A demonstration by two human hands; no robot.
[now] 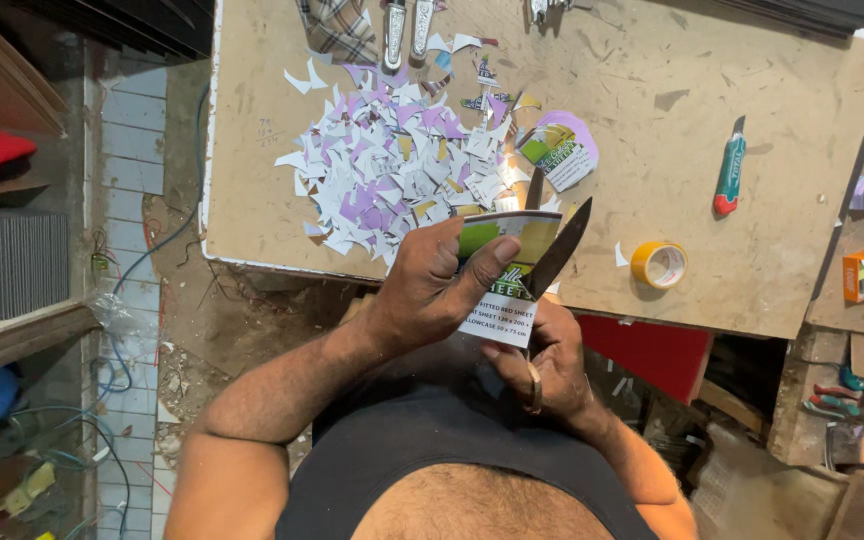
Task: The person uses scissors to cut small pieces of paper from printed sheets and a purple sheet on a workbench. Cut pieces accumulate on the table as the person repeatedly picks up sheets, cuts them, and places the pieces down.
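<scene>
Here left hand [432, 290] clamps printed label [504, 280], long axis tilted upright; right hand [544, 362] grips open scissors [552, 255], blades pointing up toward the worktop [652, 200].

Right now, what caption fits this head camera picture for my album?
Left hand holds a printed card; right hand works scissors above paper scraps.
</scene>
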